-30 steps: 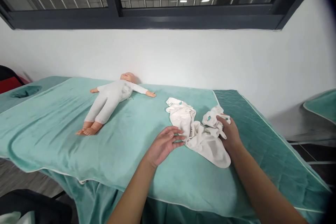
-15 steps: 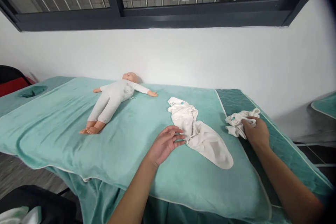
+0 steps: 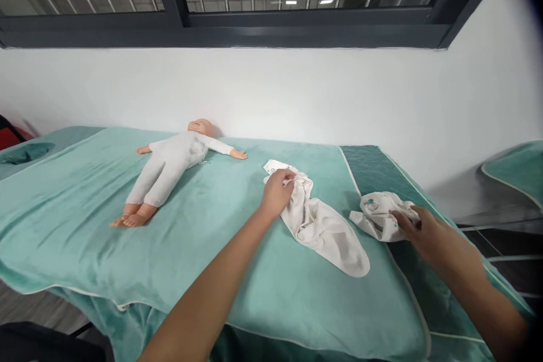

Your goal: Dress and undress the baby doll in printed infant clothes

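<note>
My left hand (image 3: 278,193) is closed on the upper part of a long white baby garment (image 3: 324,232), which lies crumpled on the bed and has a smooth rounded end toward me. A small teal print shows at its far end. At the right, my right hand (image 3: 426,232) pinches the edge of a bunched white baby garment (image 3: 382,212) with a printed pattern. That second garment rests across the edge of the light green cover. Farther left, a baby doll (image 3: 169,161) in a white suit lies on its back, arms spread, touched by neither hand.
A light green cover (image 3: 203,260) spreads over the bed, with a darker green quilted layer (image 3: 369,167) showing at the right. Behind stand a white wall (image 3: 271,93) and a dark window frame (image 3: 297,34). Another green-covered surface (image 3: 520,172) is at far right; a black object (image 3: 46,342) sits lower left.
My left hand has moved up and closed on the long garment. My right hand has brought the printed garment slightly nearer and spread it a little. The view has shifted slightly right.
</note>
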A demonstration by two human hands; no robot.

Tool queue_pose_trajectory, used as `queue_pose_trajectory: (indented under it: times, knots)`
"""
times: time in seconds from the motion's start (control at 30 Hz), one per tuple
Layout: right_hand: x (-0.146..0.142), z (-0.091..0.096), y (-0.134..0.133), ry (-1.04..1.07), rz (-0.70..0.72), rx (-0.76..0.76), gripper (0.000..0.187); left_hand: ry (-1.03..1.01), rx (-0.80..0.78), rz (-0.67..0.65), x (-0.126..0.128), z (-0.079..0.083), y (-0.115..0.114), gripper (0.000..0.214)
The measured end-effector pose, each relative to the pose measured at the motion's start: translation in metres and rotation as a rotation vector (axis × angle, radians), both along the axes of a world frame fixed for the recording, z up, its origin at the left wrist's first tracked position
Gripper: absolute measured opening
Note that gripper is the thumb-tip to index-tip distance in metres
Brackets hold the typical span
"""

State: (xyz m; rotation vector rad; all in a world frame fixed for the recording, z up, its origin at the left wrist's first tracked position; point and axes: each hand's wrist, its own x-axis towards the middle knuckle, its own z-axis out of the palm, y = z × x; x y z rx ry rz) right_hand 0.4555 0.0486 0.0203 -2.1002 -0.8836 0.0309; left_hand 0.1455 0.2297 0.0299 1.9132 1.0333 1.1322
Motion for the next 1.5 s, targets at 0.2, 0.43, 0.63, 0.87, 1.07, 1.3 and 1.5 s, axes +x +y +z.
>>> queue_pose_trajectory:
  times: [0.2,0.43,0.63,0.87,1.07,1.3,1.5]
  knots:
    - [-0.05,0.019,0.004,-0.335,0.3,-0.18,0.043,0.893,0.399,-0.24,0.048,0.009,0.031,0.028]
    - [-0.127,0.021,0.082,0.131,0.697,0.077,0.043,0.661,0.491,-0.255,0.027,0.055,0.018,0.016]
    - [-0.171,0.103,0.099,0.285,0.927,0.119,0.019,0.226,0.505,-0.141,-0.026,0.137,-0.014,0.01]
    - [-0.208,0.176,0.068,0.416,1.261,0.029,0.029,0.279,0.597,0.027,-0.077,0.199,-0.044,0.013]
    - [-0.204,0.197,0.07,-0.057,1.049,-0.059,0.029,0.269,0.438,-0.014,-0.124,0.207,-0.063,0.016]
    - [-0.227,0.222,0.059,-0.326,0.979,0.124,0.016,0.249,0.206,-0.257,-0.121,0.185,-0.069,0.016]
    - [-0.209,0.22,0.055,-0.585,0.837,-0.077,0.019,0.349,0.473,0.09,-0.125,0.177,-0.058,0.014]
